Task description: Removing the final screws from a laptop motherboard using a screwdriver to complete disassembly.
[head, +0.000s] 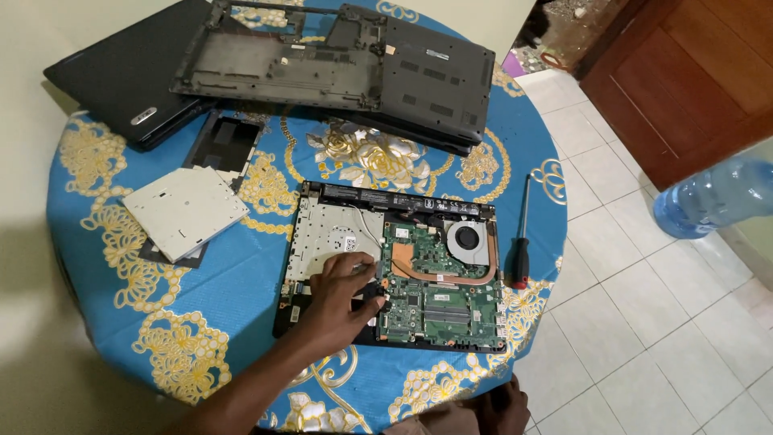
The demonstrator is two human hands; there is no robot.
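Head view: left hand (342, 300) spread flat, gripping nothing, on opened laptop (394, 266) at table (88, 209) centre; right hand (503, 407) at near edge, grip indiscernible; screwdriver (521, 242) just beside laptop.

Lighting even and moderately bright; soft shadow falls lower left of the frame. Focus sharp at centre. Slight wide-angle distortion at edges.

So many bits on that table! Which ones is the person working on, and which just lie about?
In hand: left hand on the opened laptop; screwdriver beside it.
Lying about: removed bottom cover, disc drive, closed black laptop, water bottle.
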